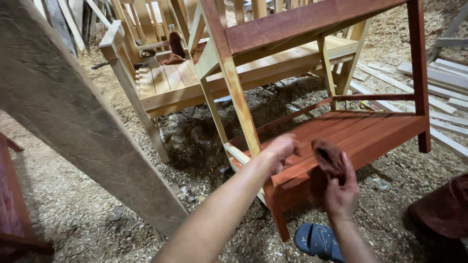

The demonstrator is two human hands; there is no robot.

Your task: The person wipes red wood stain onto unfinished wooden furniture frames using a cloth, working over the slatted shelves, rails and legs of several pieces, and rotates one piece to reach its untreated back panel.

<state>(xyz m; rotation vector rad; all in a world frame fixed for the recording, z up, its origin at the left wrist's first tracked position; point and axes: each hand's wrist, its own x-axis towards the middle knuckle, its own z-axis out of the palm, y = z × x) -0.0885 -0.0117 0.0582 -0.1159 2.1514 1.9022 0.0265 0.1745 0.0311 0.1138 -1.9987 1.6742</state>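
My right hand [341, 192] grips a stain-dark rag [327, 157] above the near red-stained seat [356, 139], my left hand [282, 148] rests loosely curled on its slats — wet stain could smear under those fingers.

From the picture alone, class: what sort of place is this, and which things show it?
Probably a furniture workshop: sawdust and shavings cover the floor, a half-stained wooden chair stands by the hands, unfinished chairs behind, loose planks aside.

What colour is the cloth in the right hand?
The cloth in the right hand is dark reddish brown, like the stained chair seat; the head view shows it.
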